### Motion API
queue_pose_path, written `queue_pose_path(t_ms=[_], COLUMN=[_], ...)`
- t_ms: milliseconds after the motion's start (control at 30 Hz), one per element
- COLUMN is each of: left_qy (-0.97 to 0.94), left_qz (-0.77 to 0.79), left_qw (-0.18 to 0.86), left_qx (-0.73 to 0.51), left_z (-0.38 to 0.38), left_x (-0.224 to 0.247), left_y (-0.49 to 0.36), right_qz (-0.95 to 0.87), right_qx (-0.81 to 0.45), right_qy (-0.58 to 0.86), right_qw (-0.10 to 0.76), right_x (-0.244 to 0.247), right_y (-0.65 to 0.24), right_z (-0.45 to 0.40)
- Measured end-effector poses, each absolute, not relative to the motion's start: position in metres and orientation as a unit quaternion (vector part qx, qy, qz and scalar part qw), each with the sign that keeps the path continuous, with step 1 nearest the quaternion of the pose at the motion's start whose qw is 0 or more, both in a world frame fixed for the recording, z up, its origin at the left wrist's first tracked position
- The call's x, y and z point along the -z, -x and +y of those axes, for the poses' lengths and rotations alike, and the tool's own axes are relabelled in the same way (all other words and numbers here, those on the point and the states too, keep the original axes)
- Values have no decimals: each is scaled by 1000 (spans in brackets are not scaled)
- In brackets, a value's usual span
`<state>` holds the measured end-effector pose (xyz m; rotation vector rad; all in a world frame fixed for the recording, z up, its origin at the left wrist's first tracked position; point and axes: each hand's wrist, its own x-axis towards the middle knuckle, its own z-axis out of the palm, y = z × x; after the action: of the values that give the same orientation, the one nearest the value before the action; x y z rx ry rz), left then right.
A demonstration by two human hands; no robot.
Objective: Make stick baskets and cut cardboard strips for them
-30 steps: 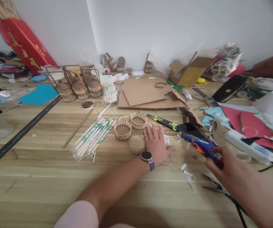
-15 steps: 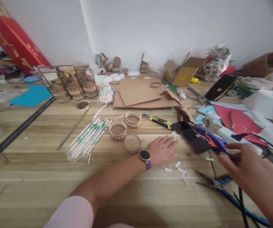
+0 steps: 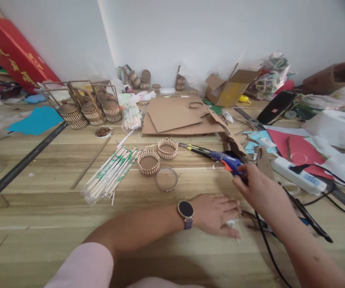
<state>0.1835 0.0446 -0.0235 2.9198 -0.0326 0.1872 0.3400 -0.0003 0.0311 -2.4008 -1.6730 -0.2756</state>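
My right hand point(image 3: 258, 186) is closed round the handle of a blue glue gun point(image 3: 231, 162) with an orange trigger. Its nozzle points left, over the handle end of a yellow-and-black utility knife point(image 3: 195, 149). Palm down and fingers spread, my left hand point(image 3: 216, 214) lies on the wooden table, partly covering white paper scraps point(image 3: 230, 222). Beyond its wrist is a thin ring point(image 3: 167, 179). Two round stick-walled trays, one nearer point(image 3: 149, 163) and one farther point(image 3: 167, 149), stand behind that ring. Pliers point(image 3: 258, 220) are partly hidden behind my right forearm.
Packaged sticks point(image 3: 109, 174) lie left of the trays. Cardboard sheets point(image 3: 175, 116) lie farther back, with small lidded baskets point(image 3: 93, 112) at back left. At right are a white power strip point(image 3: 298, 176), the glue gun's black cord point(image 3: 267, 244) and red paper point(image 3: 295, 148).
My right hand has carried the glue gun left, over the knife, uncovering the power strip. My left hand has slid nearer to me and slightly right, onto the paper scraps.
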Motion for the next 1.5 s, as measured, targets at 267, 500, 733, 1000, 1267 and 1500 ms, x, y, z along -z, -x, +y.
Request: queue_pose_path(t_ms=[267,500,733,1000,1267,1500], left_qy=[-942,-880,-937,-977,-990,-989], left_qz=[199,365,260,99,28,-46], left_qw=[216,237,197,161,131,127], left_qx=[-162,-191,-124,-100,-53,-68], left_z=[37,75,61,47,45,34], left_x=[23,17,26,23,18,28], left_y=[-149,-182,-170,-131,-205,-169], right_qz=[-604,-608,-599,-625,-661,-678], right_qx=[56,41,103,72,42,31], right_qy=[790,774,774,772,745,730], right_qw=[88,174,176,92,83,73], right_x=[-2,-20,-18,-4,-8,6], right_y=[-330,-332,-343,-359,-377,-374], right_z=[7,-5,-4,13,15,13])
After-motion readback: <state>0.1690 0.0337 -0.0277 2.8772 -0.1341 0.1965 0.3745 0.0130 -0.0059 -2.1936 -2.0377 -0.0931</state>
